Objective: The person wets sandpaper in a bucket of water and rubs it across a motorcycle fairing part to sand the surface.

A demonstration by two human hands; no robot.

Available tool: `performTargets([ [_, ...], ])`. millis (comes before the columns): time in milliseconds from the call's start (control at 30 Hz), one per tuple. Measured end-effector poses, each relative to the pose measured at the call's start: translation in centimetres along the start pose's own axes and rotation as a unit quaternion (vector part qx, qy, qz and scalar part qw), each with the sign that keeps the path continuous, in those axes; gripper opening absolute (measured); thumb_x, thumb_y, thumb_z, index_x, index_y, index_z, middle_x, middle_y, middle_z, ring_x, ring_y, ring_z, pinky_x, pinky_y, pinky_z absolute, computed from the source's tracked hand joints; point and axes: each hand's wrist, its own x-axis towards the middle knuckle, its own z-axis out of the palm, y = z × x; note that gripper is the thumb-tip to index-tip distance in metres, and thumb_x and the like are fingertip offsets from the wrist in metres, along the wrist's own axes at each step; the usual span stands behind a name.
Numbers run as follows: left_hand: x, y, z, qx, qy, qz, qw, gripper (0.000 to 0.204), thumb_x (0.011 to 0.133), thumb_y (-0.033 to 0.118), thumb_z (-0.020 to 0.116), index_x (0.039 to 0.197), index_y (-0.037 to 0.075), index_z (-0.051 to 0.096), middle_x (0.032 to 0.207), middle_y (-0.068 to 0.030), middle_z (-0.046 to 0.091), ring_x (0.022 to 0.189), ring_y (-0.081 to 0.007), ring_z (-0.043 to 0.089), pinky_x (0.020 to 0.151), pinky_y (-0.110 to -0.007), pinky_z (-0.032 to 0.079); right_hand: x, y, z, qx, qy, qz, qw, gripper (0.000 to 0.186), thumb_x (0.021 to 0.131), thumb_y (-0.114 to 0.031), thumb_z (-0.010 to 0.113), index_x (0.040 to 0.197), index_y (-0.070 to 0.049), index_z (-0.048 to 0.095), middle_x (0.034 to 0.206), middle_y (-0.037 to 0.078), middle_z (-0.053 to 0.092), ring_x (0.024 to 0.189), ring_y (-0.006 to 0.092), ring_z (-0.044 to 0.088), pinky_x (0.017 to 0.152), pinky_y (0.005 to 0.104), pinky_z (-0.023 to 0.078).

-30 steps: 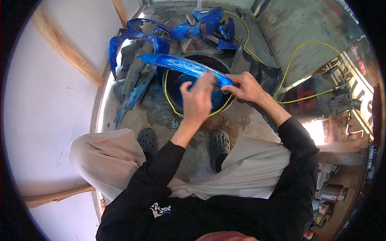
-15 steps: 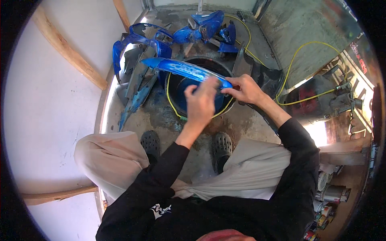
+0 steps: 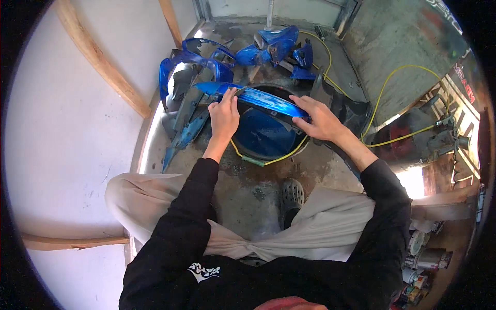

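A long, narrow blue plastic panel with pale scuffed patches lies crosswise over a black bucket that holds dark bluish liquid. My right hand grips the panel's right end, thumb below and fingers on top. My left hand has its fingers bent on the panel's left half, pressing a small dark, flat pad against it; what the pad is made of I cannot tell. A yellow handle with a green grip rests at the bucket's front.
Blue body panels lie behind the bucket, more to its left. A dark plastic piece and a black tank with a yellow hose stand right. Several cans sit lower right. A white wall bounds the left.
My left hand has moved left and up along the panel, from near its right end to the left half. The panel sits slightly lower and further right in the picture, as does the background.
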Motion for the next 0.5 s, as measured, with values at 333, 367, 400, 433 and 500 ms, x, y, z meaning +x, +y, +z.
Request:
performTargets([
  [333, -2.4, 6.1, 1.3, -0.11, -0.01, 0.095, 0.989, 0.039, 0.11, 0.015, 0.063, 0.148, 0.01, 0.069, 0.141, -0.0136, 0.076, 0.127, -0.0281, 0.07, 0.108, -0.042, 0.042, 3.6, -1.3, 2.9, -0.195, -0.045, 0.009, 0.98, 0.064, 0.103, -0.045, 0.071, 0.146, 0.001, 0.06, 0.116, 0.024, 0.071, 0.092, 0.0447, 0.076, 0.077, 0.0531, 0.062],
  [367, -1.9, 5.4, 1.0, -0.109, -0.007, 0.097, 0.989, 0.038, 0.111, 0.016, 0.062, 0.148, 0.011, 0.069, 0.141, -0.0141, 0.076, 0.127, -0.029, 0.07, 0.109, -0.042, 0.042, 3.9, -1.1, 3.2, -0.206, -0.02, -0.017, 0.978, 0.064, 0.104, -0.047, 0.069, 0.143, 0.002, 0.061, 0.107, 0.024, 0.073, 0.085, 0.044, 0.077, 0.071, 0.053, 0.063],
  [400, -1.3, 4.2, 1.3, -0.076, 0.015, 0.075, 0.994, 0.036, 0.111, 0.017, 0.061, 0.146, 0.012, 0.071, 0.14, -0.0147, 0.076, 0.128, -0.0289, 0.07, 0.109, -0.044, 0.042, 4.1, -0.9, 3.5, -0.209, -0.023, -0.016, 0.978, 0.064, 0.104, -0.047, 0.069, 0.143, 0.002, 0.061, 0.107, 0.024, 0.073, 0.085, 0.044, 0.077, 0.071, 0.053, 0.063],
  [433, -0.7, 2.7, 0.9, -0.058, 0.018, 0.039, 0.997, 0.034, 0.112, 0.018, 0.06, 0.143, 0.012, 0.072, 0.14, -0.0152, 0.075, 0.128, -0.0282, 0.069, 0.107, -0.044, 0.043, 4.7, -1.3, 3.9, -0.215, -0.028, -0.004, 0.976, 0.066, 0.104, -0.049, 0.068, 0.143, 0.004, 0.06, 0.106, 0.025, 0.073, 0.085, 0.044, 0.077, 0.071, 0.0527, 0.063],
  [500, 0.6, -1.5, 0.1, -0.043, 0.014, -0.061, 0.997, 0.032, 0.111, 0.018, 0.06, 0.14, 0.012, 0.073, 0.139, -0.0154, 0.075, 0.124, -0.0285, 0.071, 0.103, -0.044, 0.045, 5.9, -2.1, 4.5, -0.221, -0.034, 0.0, 0.975, 0.068, 0.105, -0.051, 0.067, 0.144, 0.005, 0.06, 0.105, 0.025, 0.074, 0.085, 0.044, 0.077, 0.071, 0.0524, 0.063],
])
